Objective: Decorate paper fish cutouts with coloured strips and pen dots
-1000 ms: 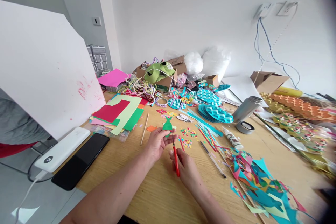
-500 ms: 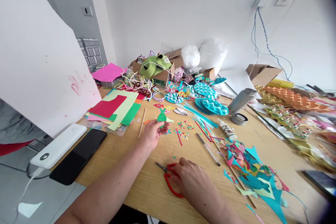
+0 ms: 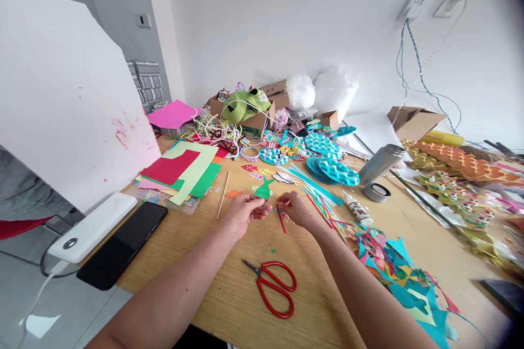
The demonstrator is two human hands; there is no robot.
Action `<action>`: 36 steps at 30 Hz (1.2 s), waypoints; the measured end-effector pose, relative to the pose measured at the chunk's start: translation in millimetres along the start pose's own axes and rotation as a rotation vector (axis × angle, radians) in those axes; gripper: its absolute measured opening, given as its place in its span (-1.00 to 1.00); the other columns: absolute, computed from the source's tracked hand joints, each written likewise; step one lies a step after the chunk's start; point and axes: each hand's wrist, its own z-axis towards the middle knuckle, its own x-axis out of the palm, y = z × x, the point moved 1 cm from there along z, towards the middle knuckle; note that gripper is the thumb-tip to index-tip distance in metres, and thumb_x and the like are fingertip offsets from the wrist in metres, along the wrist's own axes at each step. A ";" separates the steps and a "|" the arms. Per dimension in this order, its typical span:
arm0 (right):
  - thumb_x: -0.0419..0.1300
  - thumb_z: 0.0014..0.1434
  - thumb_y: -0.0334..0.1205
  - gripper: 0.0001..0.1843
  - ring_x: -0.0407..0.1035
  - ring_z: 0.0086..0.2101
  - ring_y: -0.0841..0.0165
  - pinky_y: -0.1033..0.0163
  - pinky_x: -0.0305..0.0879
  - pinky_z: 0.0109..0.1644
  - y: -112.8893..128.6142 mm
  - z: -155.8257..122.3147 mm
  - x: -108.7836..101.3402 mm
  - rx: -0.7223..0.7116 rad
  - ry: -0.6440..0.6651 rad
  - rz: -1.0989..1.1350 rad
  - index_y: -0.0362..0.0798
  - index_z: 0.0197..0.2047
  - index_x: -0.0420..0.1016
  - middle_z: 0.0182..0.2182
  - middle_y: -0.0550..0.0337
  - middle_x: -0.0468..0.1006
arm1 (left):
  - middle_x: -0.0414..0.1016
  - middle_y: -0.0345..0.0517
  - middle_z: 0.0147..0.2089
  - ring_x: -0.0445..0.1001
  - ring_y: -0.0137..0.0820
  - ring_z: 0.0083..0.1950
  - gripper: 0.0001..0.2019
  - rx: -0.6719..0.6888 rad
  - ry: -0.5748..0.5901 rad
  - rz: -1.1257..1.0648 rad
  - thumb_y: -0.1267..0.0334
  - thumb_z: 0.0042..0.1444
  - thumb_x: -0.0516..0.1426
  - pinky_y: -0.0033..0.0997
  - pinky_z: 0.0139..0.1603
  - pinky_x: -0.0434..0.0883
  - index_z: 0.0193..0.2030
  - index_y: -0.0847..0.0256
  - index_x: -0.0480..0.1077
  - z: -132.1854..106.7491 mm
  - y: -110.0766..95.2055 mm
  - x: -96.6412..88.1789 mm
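My left hand (image 3: pixel 244 214) pinches a green paper fish (image 3: pixel 262 190) by its lower end, tail pointing up and away. Just to its right, my right hand (image 3: pixel 297 209) is bent down over the table with thumb and fingertips drawn together; whatever they hold is too small to make out. Beneath those fingers lie a red paper strip (image 3: pixel 281 222) and small coloured paper bits, partly covered by the hand. Red-handled scissors (image 3: pixel 275 288) rest on the table between my forearms, touched by neither hand. Paper fish in red (image 3: pixel 249 168) and orange (image 3: pixel 233 194) lie beyond my left hand.
Coloured paper sheets (image 3: pixel 192 169), a wooden stick (image 3: pixel 223 195), a black phone (image 3: pixel 123 245) and a white power bank (image 3: pixel 92 229) are on the left. Rightward are a glue bottle (image 3: pixel 357 208), a metal flask (image 3: pixel 382 163), a tape roll (image 3: pixel 376 192) and paper scraps (image 3: pixel 403 267).
My right hand has let go of the scissors, leaving them on the table, and moved forward to the paper bits. The left hand with the green fish has shifted slightly right and nearer.
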 end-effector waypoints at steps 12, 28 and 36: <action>0.15 0.02 -0.29 -0.89 0.32 -0.48 0.40 0.32 0.14 -0.41 3.6 -0.7 -25.2 0.019 0.020 0.099 -0.08 -0.50 0.45 -0.53 0.20 0.51 | 0.47 -0.14 -0.60 0.28 -0.57 -0.64 -0.84 0.045 -0.116 0.226 0.26 -0.18 0.29 -0.58 -0.60 0.13 -0.56 0.27 0.40 3.9 2.8 -5.3; 0.21 0.03 -0.02 -0.72 0.29 -0.46 0.41 0.31 0.15 -0.42 10.8 -68.2 -25.7 0.094 -0.026 0.746 -0.10 -0.41 0.44 -0.45 0.17 0.51 | 0.57 0.06 -0.20 0.54 -0.17 -0.13 -0.76 -0.151 0.310 -0.054 0.30 -0.23 0.38 -0.19 -0.08 0.41 -0.39 0.29 0.48 -15.1 1.1 12.0; 0.24 -0.03 -0.12 -0.81 0.18 -0.53 0.46 0.32 0.07 -0.45 2.5 -67.6 -14.8 0.139 0.034 0.847 -0.09 -0.45 0.43 -0.58 0.30 0.38 | 0.58 -0.02 -0.30 0.52 -0.35 -0.21 -0.81 -0.052 0.359 0.117 0.28 -0.19 0.36 -0.39 -0.07 0.33 -0.42 0.30 0.52 -12.1 9.7 11.2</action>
